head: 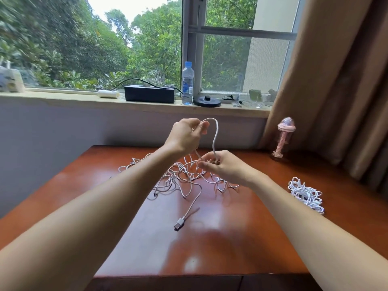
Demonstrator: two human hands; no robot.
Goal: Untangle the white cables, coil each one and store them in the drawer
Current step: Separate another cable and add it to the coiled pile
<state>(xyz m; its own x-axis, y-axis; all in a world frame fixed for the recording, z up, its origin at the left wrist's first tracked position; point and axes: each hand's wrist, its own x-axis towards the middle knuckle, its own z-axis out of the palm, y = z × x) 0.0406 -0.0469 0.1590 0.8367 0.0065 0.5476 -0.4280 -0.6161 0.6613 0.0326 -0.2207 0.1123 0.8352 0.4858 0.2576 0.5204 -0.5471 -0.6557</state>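
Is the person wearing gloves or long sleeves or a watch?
No. Both arms are bare to the picture's edge, no sleeves showing. The left hand and right hand wear no gloves, and I see no watch, bracelet or rings.

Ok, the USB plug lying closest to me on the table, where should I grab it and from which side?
Probably pinch the white USB plug by its two long sides, coming straight down from above. It lies flat on the table, clear of the tangle, with bare wood on both sides for fingertips.
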